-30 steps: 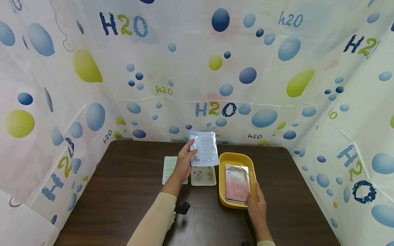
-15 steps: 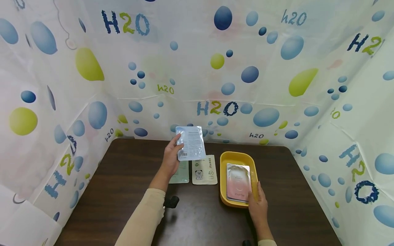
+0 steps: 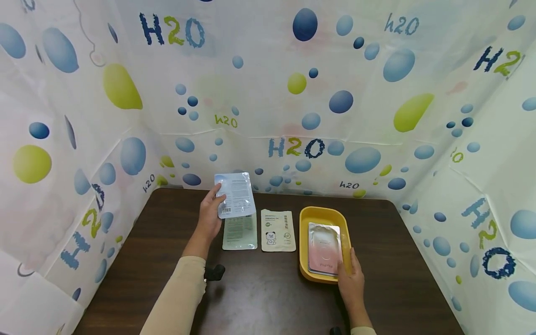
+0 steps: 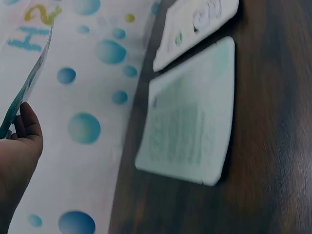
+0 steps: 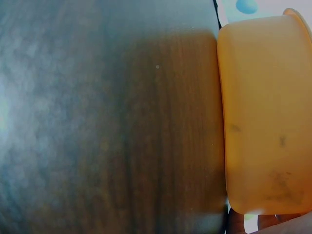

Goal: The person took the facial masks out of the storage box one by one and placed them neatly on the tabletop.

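My left hand (image 3: 211, 216) pinches a shiny light-blue face mask packet (image 3: 236, 197) by its left edge, raised over the far part of the table. In the head view it overlaps the top of a pale green packet (image 3: 240, 232) lying flat. Beside that lies a cream packet (image 3: 278, 232) with a bear print. The left wrist view shows the raised packet (image 4: 24, 92) nearly edge-on. My right hand (image 3: 351, 277) grips the near right side of a yellow tray (image 3: 321, 214), thumb over the rim. Inside the tray rests a pink and silver packet (image 3: 324, 249).
The dark wooden table (image 3: 268, 298) ends at the back against a white curtain (image 3: 251, 93) printed with blue and green dots. The same curtain hangs on both sides. In the right wrist view, the tray's outer wall (image 5: 268, 117) fills the right part.
My left hand has moved left with the light-blue packet, from over the cream packet to over the green one, uncovering the cream packet. The right hand stays on the tray.
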Tool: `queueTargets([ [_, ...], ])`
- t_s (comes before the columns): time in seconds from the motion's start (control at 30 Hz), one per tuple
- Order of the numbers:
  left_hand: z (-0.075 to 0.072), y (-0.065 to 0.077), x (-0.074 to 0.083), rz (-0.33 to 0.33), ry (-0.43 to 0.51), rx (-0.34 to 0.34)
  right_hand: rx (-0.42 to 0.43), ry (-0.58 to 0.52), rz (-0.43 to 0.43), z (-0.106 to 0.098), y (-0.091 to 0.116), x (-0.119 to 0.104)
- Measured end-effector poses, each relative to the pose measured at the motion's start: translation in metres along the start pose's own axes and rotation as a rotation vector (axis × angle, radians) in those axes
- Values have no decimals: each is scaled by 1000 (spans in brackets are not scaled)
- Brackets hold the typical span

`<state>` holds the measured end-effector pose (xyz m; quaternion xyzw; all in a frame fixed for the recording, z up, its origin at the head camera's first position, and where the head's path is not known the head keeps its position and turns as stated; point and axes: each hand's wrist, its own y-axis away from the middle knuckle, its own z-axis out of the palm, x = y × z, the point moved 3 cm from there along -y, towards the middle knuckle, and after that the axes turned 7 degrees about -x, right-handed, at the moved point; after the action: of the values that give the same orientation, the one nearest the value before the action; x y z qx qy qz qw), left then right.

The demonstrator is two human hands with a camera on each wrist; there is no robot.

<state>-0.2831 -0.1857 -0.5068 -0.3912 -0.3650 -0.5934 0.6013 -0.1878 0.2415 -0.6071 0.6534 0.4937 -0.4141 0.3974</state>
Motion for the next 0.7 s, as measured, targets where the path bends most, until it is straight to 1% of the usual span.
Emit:
queueTargets([
  [0.13, -18, 2, -2, -16, -28, 49, 0, 1, 7, 0, 0, 0],
  [0.27, -35, 6, -5, -45, -47, 94, 9, -7, -14, 1, 0, 1],
  [0.4, -51, 10, -7, -66, -93, 142, 15, -7, -21, 1, 0, 2],
  [0.6, -72, 16, -13, -107, -211, 210, 17, -4, -11, 1, 1, 1],
  [0.7, -82, 19, -17, -127, -297, 227, 15, -7, -11, 0, 0, 1],
])
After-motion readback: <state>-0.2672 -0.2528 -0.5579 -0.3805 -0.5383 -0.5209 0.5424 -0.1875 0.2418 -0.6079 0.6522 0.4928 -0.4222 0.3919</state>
